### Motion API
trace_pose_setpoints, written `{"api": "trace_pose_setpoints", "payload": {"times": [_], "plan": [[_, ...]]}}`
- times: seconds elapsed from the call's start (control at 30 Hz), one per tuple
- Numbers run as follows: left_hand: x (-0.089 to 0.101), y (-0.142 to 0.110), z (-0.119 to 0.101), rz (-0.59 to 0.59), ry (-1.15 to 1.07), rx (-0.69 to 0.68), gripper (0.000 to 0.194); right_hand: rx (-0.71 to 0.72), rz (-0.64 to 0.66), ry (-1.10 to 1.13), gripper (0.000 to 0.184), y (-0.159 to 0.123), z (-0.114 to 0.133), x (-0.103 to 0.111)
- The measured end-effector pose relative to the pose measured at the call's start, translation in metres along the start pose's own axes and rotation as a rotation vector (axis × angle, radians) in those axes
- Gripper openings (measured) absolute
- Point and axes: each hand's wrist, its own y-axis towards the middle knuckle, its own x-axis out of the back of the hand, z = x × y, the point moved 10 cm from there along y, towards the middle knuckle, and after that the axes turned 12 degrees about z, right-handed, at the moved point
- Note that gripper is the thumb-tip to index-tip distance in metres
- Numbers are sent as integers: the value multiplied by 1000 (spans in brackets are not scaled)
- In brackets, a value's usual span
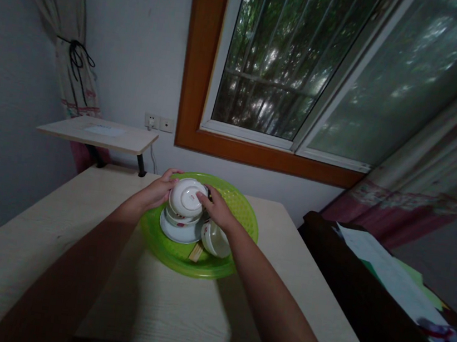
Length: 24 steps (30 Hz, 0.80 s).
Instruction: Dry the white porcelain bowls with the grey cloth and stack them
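A white bowl (188, 198), its base turned toward me, is held between my two hands over a green plastic basket (159, 249). My left hand (160, 189) is closed on the bowl's left side. On its right side my right hand (216, 206) grips it, thumb lying across the base. Just under it, another white bowl (182, 220) with red marks sits on a white plate (178, 235). To the right, below my right wrist, a further white bowl (216, 240) lies tilted. Pale wooden chopsticks (196, 252) stick out between plate and bowl, partly hidden.
The basket rests on a pale wooden table (168, 309). A small raised shelf (99, 132) with a paper on it stands at the back left. Behind is a barred window (289, 61). Dark furniture (336, 275) with papers stands at the right.
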Motion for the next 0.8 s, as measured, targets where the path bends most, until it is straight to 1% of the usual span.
{"api": "trace_pose_setpoints", "payload": {"times": [0.13, 0.23, 0.3, 0.37, 0.43, 0.47, 0.57, 0.7, 0.8], "plan": [[-3, 1, -1, 15, -11, -24, 52, 1, -69, 81, 54, 1, -5, 5], [-8, 2, 2, 49, 92, 1, 53, 4, -113, 73, 59, 0, -5, 11], [-13, 2, 4, 88, 216, 19, 62, 11, -141, 49, 61, -1, -3, 16], [-19, 2, 0, 104, 330, -10, 75, 31, -160, 9, 62, -2, 2, 21], [-23, 1, -7, 94, 420, -66, 85, 64, -169, -45, 63, -3, 9, 24], [-26, 0, -11, 87, 459, -90, 87, 83, -172, -73, 63, -4, 13, 25], [-30, -2, -16, 66, 546, -117, 84, 143, -182, -143, 63, -6, 25, 28], [-21, -4, -16, -6, 645, -113, 79, 200, -197, -199, 64, -9, 36, 29], [-17, -5, -17, -31, 690, -129, 79, 227, -206, -226, 66, -11, 43, 30]]}}
